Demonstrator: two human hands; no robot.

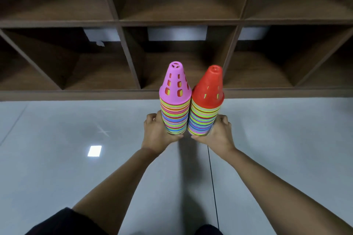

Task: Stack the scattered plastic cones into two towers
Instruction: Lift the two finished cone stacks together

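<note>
1. Before me is a dark brown wooden cubby shelf (177, 23) on a grey tiled floor (66, 158).
2. My left hand (155, 135) grips the pink-topped tower of striped plastic cones (174, 105); my right hand (216, 135) grips the red-topped tower of plastic cones (205, 108). The towers touch.
3. I see no loose cones, so I judge the stacking done.

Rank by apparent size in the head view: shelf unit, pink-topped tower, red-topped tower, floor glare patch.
1. shelf unit
2. pink-topped tower and red-topped tower: too alike to rank
3. floor glare patch, smallest

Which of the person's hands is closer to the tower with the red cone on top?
Right. The right hand grips the base of the red-topped tower; the left hand grips the pink-topped tower beside it, on the far side.
</note>
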